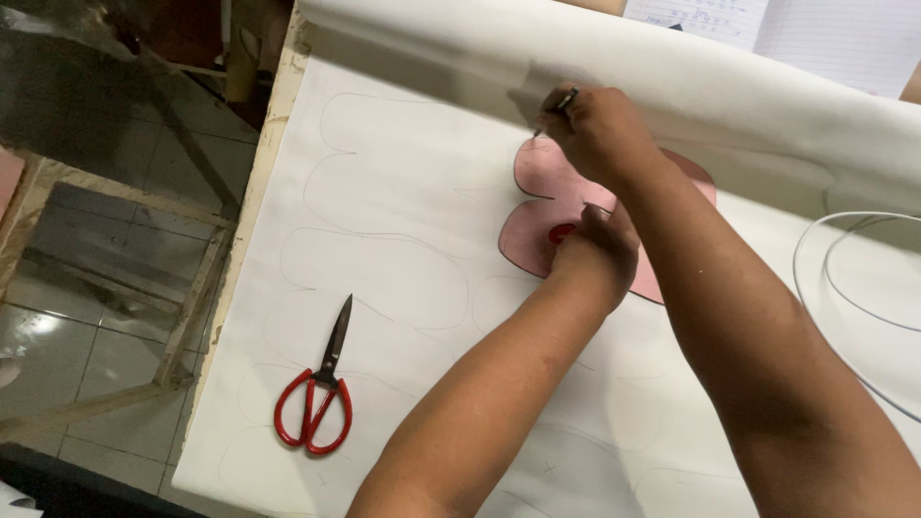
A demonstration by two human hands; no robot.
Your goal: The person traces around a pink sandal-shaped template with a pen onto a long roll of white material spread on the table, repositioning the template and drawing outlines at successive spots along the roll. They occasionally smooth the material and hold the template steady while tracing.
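Observation:
A pink flower-shaped template [539,182] lies flat on a white sheet of material [403,211] that bears several drawn outlines. My left hand [593,251] presses down on the template near a small red mark at its middle. My right hand [597,129] holds a thin dark pen [558,105] with its tip at the template's upper edge. The right forearm crosses over the template and hides its right part.
Red-handled scissors [319,395] lie shut on the sheet at the lower left. The sheet's rolled part [672,77] runs along the back. A white cable [844,288] loops at the right. The table's left edge [251,201] drops to a tiled floor and a wooden frame.

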